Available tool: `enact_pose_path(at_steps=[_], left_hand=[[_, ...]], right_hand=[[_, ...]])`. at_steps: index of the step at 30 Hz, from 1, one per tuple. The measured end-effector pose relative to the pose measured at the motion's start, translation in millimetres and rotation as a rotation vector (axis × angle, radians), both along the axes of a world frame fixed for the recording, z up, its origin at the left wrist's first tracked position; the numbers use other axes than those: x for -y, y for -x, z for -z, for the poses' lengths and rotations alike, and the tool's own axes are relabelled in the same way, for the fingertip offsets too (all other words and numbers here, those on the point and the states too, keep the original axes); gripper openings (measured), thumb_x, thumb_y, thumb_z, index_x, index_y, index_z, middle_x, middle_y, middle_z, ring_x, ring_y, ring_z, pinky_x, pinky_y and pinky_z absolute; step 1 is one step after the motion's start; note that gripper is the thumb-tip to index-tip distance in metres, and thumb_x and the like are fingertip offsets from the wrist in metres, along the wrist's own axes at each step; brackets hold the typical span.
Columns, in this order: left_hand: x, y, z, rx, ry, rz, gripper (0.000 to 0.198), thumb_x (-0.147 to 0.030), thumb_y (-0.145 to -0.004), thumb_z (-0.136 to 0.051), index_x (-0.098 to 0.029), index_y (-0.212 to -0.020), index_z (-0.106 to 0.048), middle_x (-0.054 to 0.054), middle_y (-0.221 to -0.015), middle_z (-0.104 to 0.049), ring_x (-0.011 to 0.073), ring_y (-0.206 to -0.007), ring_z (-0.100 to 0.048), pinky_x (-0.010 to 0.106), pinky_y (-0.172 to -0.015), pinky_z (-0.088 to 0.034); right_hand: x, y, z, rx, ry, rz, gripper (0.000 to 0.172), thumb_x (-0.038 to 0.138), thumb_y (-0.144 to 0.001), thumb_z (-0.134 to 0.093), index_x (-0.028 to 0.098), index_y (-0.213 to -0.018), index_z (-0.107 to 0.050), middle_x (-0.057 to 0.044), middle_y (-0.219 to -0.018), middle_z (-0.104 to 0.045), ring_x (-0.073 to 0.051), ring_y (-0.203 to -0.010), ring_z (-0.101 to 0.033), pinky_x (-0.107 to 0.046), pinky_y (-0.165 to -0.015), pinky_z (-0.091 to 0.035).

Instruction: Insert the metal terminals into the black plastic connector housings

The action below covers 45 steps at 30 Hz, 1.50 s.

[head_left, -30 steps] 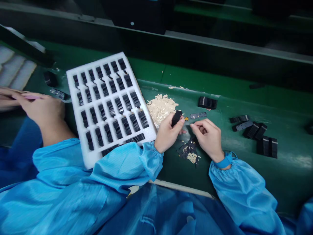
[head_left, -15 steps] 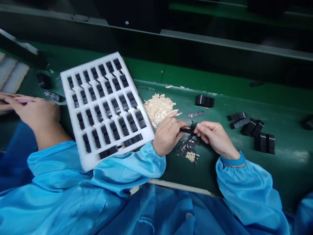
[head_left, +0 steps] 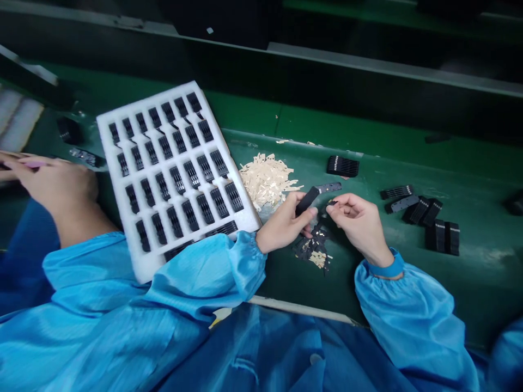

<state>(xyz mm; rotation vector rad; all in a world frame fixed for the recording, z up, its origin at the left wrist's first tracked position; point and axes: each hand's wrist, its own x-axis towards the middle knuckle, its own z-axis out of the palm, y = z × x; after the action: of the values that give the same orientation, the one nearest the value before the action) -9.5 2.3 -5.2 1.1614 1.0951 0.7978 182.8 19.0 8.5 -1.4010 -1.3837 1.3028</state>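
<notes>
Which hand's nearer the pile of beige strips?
Left. The left hand, holding a black part, sits just below and to the right of the pile of beige strips; the right hand is farther off to the right.

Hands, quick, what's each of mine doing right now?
Left hand: closed, holding a black strip.
Right hand: closed, pinching a small dark piece.

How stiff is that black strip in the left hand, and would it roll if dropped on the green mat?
The black strip in the left hand looks fairly stiff, since it juts straight from the fingers without sagging. It is probably light, held only by fingertips. It likely won't roll: similar black strips lie flat on the green mat.
</notes>
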Motion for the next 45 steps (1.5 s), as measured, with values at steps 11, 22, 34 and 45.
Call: enact_pose_path(at_steps=[11,22,34,45], left_hand=[[-4,-3,-0.7,0.222,0.215,0.056,0.004,-0.019,-0.1,-0.048,-0.017,-0.1,-0.051,0.004,-0.09,-0.069,0.0072,-0.067,-0.068,0.023,-0.067,-0.062],[-1,-7,0.5,0.319,0.239,0.027,0.012,-0.026,-0.1,-0.054,-0.016,-0.105,-0.051,0.001,-0.09,-0.061,0.0091,-0.073,-0.071,0.025,-0.072,-0.062],[-2,-7,-1.1,0.324,0.268,0.023,0.007,-0.02,-0.101,-0.05,-0.016,-0.106,-0.051,0.001,-0.09,-0.062,0.0091,-0.072,-0.071,0.025,-0.072,-0.061],[-1,-7,1.1,0.329,0.25,0.024,0.01,-0.024,-0.101,-0.052,-0.016,-0.106,-0.051,0.001,-0.091,-0.062,0.0083,-0.071,-0.07,0.024,-0.073,-0.062]], right_hand=[[5,10,14.7,0.073,-0.13,0.037,0.015,0.03,-0.083,-0.073,0.022,-0.079,-0.062,0.002,-0.065,-0.061,-0.012,-0.055,-0.054,-0.026,-0.05,-0.046],[8,18,16.3,0.125,-0.195,0.067,0.012,0.024,-0.082,-0.072,0.021,-0.079,-0.061,0.004,-0.061,-0.058,-0.01,-0.052,-0.055,-0.023,-0.047,-0.044],[9,20,18.2,0.151,-0.224,0.074,0.013,0.023,-0.082,-0.072,0.022,-0.077,-0.06,0.005,-0.061,-0.057,-0.009,-0.049,-0.05,-0.023,-0.045,-0.041],[9,19,18.4,0.183,-0.232,0.066,0.012,0.024,-0.082,-0.072,0.022,-0.078,-0.06,0.005,-0.061,-0.058,-0.01,-0.05,-0.051,-0.023,-0.045,-0.041]])
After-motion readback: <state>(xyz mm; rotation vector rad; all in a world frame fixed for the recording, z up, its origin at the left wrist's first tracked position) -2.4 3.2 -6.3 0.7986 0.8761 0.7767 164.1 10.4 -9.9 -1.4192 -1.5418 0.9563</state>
